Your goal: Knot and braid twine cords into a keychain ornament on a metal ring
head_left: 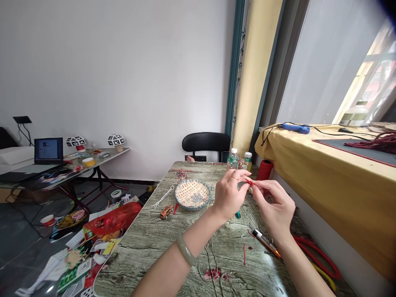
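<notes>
Above the right side of the table, my left hand and my right hand meet at their fingertips. Between them they pinch a small piece of red cord; its exact form is too small to make out. A ring and a jade-coloured bangle are on my left arm. Beyond the left forearm sits a round woven basket holding small, pale beads. Under my right wrist lies a marker-like pen. Loose twine and a pink-red knotted piece lie near the table's front.
An orange toy car and a white cord tassel lie left of the basket. Two bottles and a red thread spool stand at the back right. A black chair is behind the table. Clutter covers the floor at left.
</notes>
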{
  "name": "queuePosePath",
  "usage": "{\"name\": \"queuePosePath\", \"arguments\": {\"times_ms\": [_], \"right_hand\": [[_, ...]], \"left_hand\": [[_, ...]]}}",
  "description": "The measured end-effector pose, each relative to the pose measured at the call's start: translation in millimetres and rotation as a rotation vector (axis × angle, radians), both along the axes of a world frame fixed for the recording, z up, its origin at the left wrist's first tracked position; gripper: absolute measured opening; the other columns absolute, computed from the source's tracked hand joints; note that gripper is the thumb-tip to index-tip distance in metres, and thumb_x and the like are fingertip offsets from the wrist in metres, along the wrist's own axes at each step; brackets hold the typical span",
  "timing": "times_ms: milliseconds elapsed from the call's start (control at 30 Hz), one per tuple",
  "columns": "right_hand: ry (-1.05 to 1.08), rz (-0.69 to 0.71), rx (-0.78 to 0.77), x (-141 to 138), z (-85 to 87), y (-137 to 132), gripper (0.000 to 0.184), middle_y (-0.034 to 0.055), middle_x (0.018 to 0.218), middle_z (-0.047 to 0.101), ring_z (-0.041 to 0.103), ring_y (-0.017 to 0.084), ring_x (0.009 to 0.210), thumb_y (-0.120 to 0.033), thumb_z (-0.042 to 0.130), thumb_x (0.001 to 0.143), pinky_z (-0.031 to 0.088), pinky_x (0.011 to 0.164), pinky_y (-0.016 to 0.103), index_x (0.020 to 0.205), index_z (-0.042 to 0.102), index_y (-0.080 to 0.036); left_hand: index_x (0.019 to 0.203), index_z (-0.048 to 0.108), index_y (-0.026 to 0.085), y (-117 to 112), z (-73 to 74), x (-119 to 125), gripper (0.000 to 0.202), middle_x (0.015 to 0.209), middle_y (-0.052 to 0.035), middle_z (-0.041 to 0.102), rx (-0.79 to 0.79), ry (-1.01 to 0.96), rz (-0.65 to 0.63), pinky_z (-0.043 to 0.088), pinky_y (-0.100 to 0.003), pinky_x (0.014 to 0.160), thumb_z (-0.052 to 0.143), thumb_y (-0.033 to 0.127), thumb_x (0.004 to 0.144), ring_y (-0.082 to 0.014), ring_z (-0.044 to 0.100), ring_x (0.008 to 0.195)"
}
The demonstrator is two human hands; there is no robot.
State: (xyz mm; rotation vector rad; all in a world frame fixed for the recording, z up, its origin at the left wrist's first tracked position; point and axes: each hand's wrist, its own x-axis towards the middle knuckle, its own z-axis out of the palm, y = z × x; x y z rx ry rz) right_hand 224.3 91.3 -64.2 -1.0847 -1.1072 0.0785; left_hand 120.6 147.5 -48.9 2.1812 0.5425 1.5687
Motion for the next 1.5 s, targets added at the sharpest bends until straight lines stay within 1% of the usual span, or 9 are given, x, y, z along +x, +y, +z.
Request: {"name": "queuePosePath", "arguments": {"times_ms": [167,267,467,600,767,967,1133,1333,1500], "right_hand": [[0.253,0.309,-0.224,10,-6.7,12,0.027,0.0000,0.069,0.057,0.050,0.010,0.052,-0.038,0.044,0.087,0.039,0.044,0.022,0.085,0.059,-0.015],[0.353,0.508,-0.373,14,-12.4,20,0.026,-0.0015,0.070,0.057,0.052,0.007,0.050,-0.036,0.046,0.088,0.042,0.044,0.020,0.085,0.057,-0.012],[0.525,0.637,-0.452,18,-17.1,15,0.018,-0.0010,0.075,0.058,0.055,0.008,0.056,-0.029,0.049,0.087,0.046,0.049,0.022,0.087,0.057,-0.013],[0.587,0.689,-0.453,15,-15.9,2,0.017,-0.0036,0.067,0.053,0.048,0.005,0.048,-0.027,0.050,0.086,0.039,0.041,0.017,0.080,0.055,-0.013],[0.608,0.666,-0.453,6,-18.0,-9,0.017,-0.0056,0.060,0.045,0.040,0.005,0.045,-0.029,0.054,0.082,0.029,0.037,0.016,0.075,0.053,-0.014],[0.579,0.567,-0.480,-6,-22.8,-14,0.030,-0.0060,0.051,0.040,0.030,0.006,0.043,-0.044,0.064,0.069,0.020,0.039,0.020,0.067,0.055,-0.016],[0.557,0.517,-0.512,-10,-22.7,-13,0.032,-0.0060,0.048,0.038,0.027,0.007,0.043,-0.046,0.065,0.067,0.018,0.040,0.020,0.061,0.055,-0.016],[0.579,0.389,-0.518,0,-30.2,-11,0.030,-0.0021,0.067,0.052,0.038,0.008,0.050,-0.045,0.062,0.070,0.023,0.041,0.018,0.077,0.061,-0.016],[0.614,0.394,-0.548,-1,-39.9,-18,0.031,-0.0007,0.071,0.054,0.040,0.008,0.052,-0.045,0.065,0.065,0.028,0.040,0.017,0.082,0.063,-0.018]], "left_hand": [[0.099,0.056,0.022,2,-4.5,-2,0.020,0.095,-0.0063,0.058,0.050,0.031,0.004,0.047,-0.032,0.080,0.052,0.017,0.080,-0.0181,0.059,0.089],[0.096,0.060,0.021,0,-9.7,-4,0.019,0.094,-0.0083,0.059,0.075,0.062,-0.021,0.046,-0.035,0.078,0.049,0.019,0.082,-0.0197,0.057,0.088],[0.094,0.062,0.024,-12,-18.0,-16,0.019,0.096,-0.0043,0.063,-0.011,0.059,-0.151,0.044,-0.033,0.086,0.055,0.019,0.077,-0.0182,0.056,0.095],[0.102,0.055,0.019,10,-24.8,-13,0.021,0.107,-0.0077,0.058,-0.268,-0.059,-0.080,0.037,-0.040,0.094,0.048,0.020,0.083,-0.0189,0.050,0.104],[0.099,0.055,0.012,51,-30.9,14,0.024,0.097,-0.0064,0.059,-0.679,-0.005,-0.189,0.048,-0.038,0.076,0.047,0.031,0.086,-0.0175,0.058,0.086],[0.099,0.056,0.012,43,-31.8,25,0.028,0.093,-0.0058,0.060,-0.945,0.107,-0.415,0.050,-0.034,0.069,0.046,0.034,0.086,-0.0153,0.059,0.079],[0.099,0.055,0.012,33,-28.2,16,0.025,0.092,-0.0051,0.060,-0.939,0.118,-0.357,0.049,-0.033,0.067,0.047,0.032,0.085,-0.0144,0.059,0.076],[0.072,0.062,0.016,0,-22.3,-3,0.020,0.065,0.0002,0.060,-0.774,-0.019,-0.182,0.041,-0.029,0.071,0.055,0.033,0.079,-0.0139,0.055,0.066],[0.069,0.061,0.016,-30,-35.5,-14,0.019,0.065,-0.0026,0.063,-0.827,-0.160,-0.126,0.041,-0.026,0.066,0.057,0.033,0.075,-0.0148,0.054,0.063]]}}
